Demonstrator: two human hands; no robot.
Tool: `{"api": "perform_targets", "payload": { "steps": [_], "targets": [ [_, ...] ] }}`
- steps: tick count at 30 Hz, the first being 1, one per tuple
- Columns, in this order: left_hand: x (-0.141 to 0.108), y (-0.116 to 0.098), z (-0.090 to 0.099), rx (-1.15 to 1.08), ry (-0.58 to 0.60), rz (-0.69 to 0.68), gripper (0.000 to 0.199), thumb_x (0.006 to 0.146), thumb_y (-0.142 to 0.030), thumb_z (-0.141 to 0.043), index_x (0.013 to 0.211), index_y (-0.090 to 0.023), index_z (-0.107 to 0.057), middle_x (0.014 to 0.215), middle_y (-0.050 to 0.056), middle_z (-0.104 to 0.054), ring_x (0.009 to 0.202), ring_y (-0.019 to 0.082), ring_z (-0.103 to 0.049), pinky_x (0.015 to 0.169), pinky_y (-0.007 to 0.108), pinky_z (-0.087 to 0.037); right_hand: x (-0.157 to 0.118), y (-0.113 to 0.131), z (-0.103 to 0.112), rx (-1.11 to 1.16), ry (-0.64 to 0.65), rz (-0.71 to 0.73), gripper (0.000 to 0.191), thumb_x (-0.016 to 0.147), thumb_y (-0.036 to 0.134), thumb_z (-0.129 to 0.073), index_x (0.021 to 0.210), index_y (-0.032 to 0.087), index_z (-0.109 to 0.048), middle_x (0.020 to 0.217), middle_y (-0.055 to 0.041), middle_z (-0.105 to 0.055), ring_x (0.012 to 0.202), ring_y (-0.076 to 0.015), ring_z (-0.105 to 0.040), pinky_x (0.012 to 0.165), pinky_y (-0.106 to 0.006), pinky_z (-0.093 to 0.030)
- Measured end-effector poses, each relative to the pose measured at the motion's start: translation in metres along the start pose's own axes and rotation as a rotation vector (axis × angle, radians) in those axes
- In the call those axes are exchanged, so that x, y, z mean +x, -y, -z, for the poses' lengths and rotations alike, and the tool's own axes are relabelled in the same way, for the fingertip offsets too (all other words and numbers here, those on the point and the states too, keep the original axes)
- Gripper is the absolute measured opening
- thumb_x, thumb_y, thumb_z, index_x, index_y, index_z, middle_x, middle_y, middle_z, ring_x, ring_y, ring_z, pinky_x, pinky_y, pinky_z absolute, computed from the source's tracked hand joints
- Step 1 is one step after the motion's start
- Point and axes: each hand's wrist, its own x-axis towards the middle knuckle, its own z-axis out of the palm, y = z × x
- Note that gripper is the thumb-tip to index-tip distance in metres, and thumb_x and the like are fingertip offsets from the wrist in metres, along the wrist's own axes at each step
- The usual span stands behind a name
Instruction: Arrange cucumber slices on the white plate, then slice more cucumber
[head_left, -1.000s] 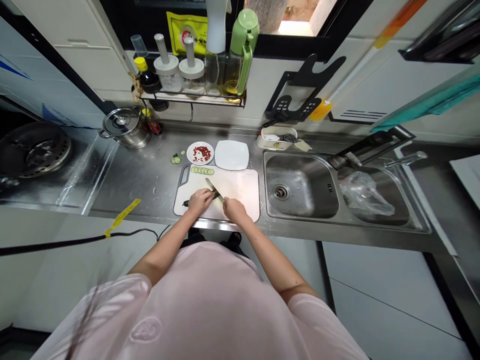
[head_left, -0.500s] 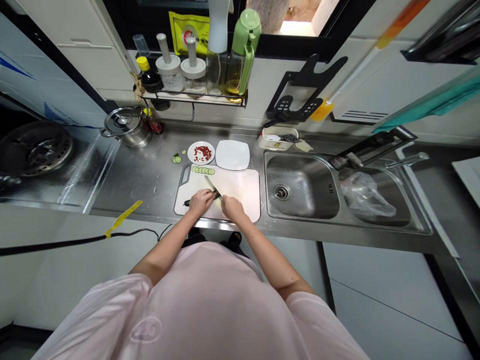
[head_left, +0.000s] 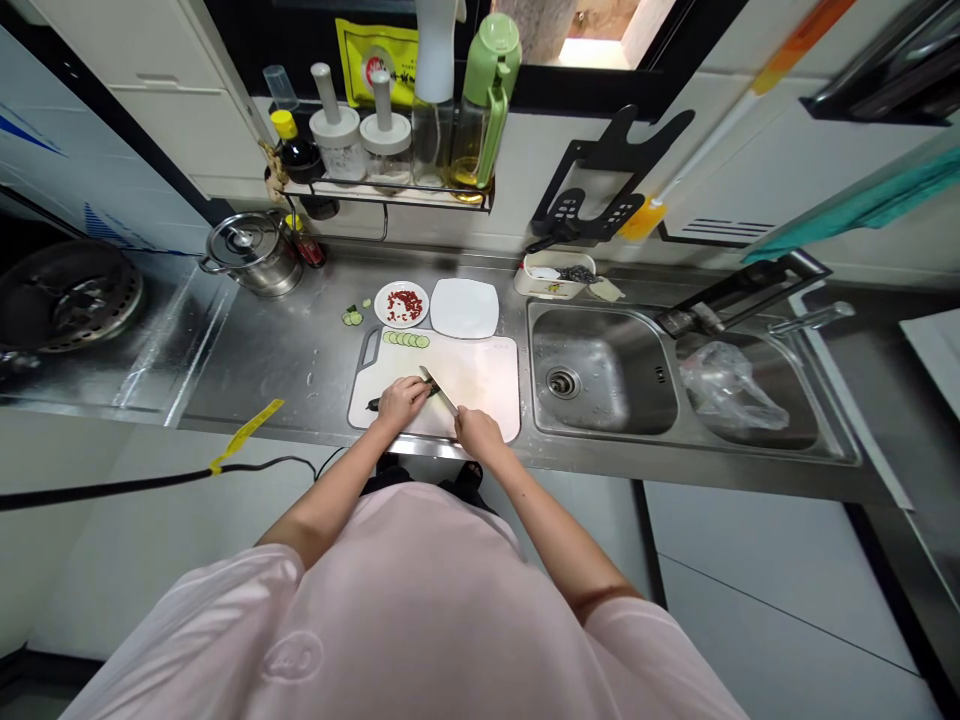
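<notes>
Cucumber (head_left: 373, 404) under the curled fingers of the left hand (head_left: 401, 402), kitchen knife (head_left: 439, 391) in the closed fingers of the right hand (head_left: 478, 434)

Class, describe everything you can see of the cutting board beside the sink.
The cutting board is a pale, plastic-looking rectangle with rounded corners and a cut-out handle at its far left corner. It lies flat on the stainless steel counter, left of the sink. A row of cucumber slices lines its far edge; a cucumber, a knife blade and the left hand rest on it.
</notes>
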Motion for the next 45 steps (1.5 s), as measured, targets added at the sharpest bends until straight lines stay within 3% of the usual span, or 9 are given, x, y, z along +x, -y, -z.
{"api": "perform_targets", "payload": {
  "steps": [16, 29, 45],
  "targets": [
    [0.000, 0.003, -0.002, 0.017, -0.029, -0.037, 0.022, 0.090, -0.029, -0.050, 0.099, -0.026, -0.069, 0.101, 0.003, -0.065, 0.092, 0.016, -0.057, 0.082, 0.028, -0.045, 0.045, 0.030, 0.015, 0.062, -0.070, 0.045, 0.030, 0.096, 0.021, -0.031, 0.112, 0.015, -0.055, 0.103, -0.0130, -0.066, 0.096, -0.0208, -0.062, 0.078, -0.027, -0.043],
    [-0.001, 0.003, -0.003, 0.026, -0.053, -0.048, 0.022, 0.091, -0.029, -0.050, 0.099, -0.025, -0.070, 0.100, 0.004, -0.066, 0.091, 0.016, -0.057, 0.081, 0.028, -0.045, 0.007, 0.001, -0.003, 0.020, 0.002, 0.002, 0.027, 0.095, 0.025, -0.035, 0.109, 0.017, -0.056, 0.099, -0.0129, -0.067, 0.093, -0.0234, -0.064, 0.075, -0.029, -0.043],
    [-0.001, 0.003, -0.004, 0.021, -0.043, -0.046, 0.020, 0.090, -0.028, -0.051, 0.099, -0.026, -0.069, 0.101, 0.003, -0.066, 0.092, 0.015, -0.057, 0.081, 0.028, -0.045, 0.049, 0.027, 0.008, 0.054, -0.068, 0.061, 0.029, 0.096, 0.022, -0.032, 0.110, 0.016, -0.056, 0.101, -0.0121, -0.067, 0.094, -0.0210, -0.063, 0.077, -0.027, -0.043]
  ]
}}
